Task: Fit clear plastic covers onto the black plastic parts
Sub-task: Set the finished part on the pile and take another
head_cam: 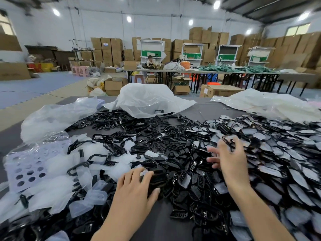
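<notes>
Black plastic parts (175, 153) lie heaped across the middle of the bench (217, 108), reaching to its near edge. Clear plastic covers (97, 197) pile up toward the near left corner, beside a lilac perforated sheet (26, 169). Parts already covered (281, 153) spread over the right side. The left hand (133, 190) lies palm down on the black heap, its fingers curled over one part. The right hand (229, 159) hovers above the covered pile with fingers spread; whether it grasps anything I cannot tell. White plastic bags (147, 100) sit along the far edge.
</notes>
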`<action>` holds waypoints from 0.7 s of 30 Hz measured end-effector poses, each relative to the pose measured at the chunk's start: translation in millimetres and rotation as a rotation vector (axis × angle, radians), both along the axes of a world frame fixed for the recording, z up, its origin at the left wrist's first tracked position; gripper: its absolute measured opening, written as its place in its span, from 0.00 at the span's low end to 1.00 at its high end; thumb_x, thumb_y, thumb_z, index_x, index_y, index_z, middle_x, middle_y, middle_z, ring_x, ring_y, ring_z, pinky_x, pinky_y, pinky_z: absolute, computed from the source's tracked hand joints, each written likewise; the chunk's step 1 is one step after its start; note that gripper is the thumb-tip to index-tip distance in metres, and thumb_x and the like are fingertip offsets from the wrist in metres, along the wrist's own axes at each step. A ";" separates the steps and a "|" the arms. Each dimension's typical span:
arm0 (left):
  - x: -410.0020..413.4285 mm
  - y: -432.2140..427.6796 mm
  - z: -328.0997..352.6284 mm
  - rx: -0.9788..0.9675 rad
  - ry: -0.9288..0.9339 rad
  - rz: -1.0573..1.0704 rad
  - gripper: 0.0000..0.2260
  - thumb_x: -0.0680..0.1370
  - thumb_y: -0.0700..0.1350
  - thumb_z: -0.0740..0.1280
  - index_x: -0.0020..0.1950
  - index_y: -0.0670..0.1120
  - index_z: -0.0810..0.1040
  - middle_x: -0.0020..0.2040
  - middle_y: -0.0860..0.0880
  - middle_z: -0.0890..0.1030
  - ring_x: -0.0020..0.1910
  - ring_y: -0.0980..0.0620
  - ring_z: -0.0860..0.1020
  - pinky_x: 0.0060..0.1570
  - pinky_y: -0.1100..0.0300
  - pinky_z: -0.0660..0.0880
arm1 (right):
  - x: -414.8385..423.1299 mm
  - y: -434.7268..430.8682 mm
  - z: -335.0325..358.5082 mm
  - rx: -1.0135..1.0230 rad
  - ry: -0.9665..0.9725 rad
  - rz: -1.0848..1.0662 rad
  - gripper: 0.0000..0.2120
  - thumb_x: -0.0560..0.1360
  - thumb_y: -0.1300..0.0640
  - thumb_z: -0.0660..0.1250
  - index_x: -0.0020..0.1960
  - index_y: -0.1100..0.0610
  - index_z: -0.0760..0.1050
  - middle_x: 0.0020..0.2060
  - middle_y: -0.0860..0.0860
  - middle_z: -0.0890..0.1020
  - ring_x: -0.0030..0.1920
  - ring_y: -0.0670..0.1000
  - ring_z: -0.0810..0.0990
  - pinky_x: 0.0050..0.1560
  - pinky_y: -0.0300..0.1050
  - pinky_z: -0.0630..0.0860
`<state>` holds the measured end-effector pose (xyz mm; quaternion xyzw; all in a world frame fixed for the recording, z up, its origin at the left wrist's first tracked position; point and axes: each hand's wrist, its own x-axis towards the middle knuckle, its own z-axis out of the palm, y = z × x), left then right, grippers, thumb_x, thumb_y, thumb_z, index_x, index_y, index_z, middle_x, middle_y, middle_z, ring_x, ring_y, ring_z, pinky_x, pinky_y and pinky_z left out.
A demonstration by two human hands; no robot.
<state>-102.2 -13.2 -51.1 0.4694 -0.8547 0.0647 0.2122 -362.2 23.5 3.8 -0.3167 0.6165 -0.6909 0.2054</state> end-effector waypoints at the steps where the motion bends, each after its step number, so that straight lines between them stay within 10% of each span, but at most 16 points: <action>1: 2.1 -1.1 -1.2 -0.009 -0.023 0.006 0.18 0.73 0.61 0.70 0.57 0.51 0.82 0.57 0.49 0.82 0.54 0.46 0.81 0.53 0.49 0.78 | 16.5 0.3 -7.0 0.002 0.057 0.063 0.25 0.82 0.50 0.62 0.76 0.42 0.57 0.43 0.49 0.87 0.32 0.52 0.85 0.27 0.39 0.76; 5: 6.4 -1.8 1.6 0.003 -0.090 -0.051 0.26 0.76 0.67 0.54 0.61 0.54 0.81 0.57 0.54 0.80 0.57 0.49 0.79 0.58 0.52 0.76 | 71.1 -13.4 -22.5 0.089 0.404 0.223 0.19 0.81 0.49 0.63 0.70 0.37 0.66 0.45 0.41 0.85 0.44 0.41 0.84 0.43 0.34 0.77; 10: 5.8 -5.8 -2.8 -0.017 -0.002 -0.096 0.11 0.73 0.57 0.73 0.49 0.52 0.83 0.48 0.54 0.81 0.48 0.49 0.82 0.49 0.52 0.79 | 97.3 -23.6 -45.3 0.360 0.934 0.279 0.19 0.82 0.50 0.59 0.73 0.47 0.70 0.67 0.44 0.75 0.68 0.47 0.70 0.70 0.42 0.65; 16: 4.9 -10.8 -4.4 -0.061 0.051 -0.065 0.14 0.79 0.56 0.56 0.46 0.54 0.81 0.47 0.56 0.81 0.47 0.52 0.80 0.50 0.55 0.77 | 96.1 -16.3 -59.3 0.426 1.123 0.339 0.17 0.84 0.45 0.55 0.69 0.44 0.71 0.65 0.40 0.75 0.68 0.45 0.68 0.69 0.42 0.64; 21: 3.0 -10.3 -7.3 0.133 -0.116 -0.107 0.32 0.75 0.70 0.48 0.70 0.54 0.72 0.67 0.57 0.72 0.70 0.52 0.67 0.74 0.49 0.56 | 85.9 -12.9 -59.3 0.450 1.174 0.393 0.18 0.85 0.47 0.53 0.73 0.44 0.67 0.65 0.43 0.73 0.65 0.47 0.68 0.69 0.42 0.64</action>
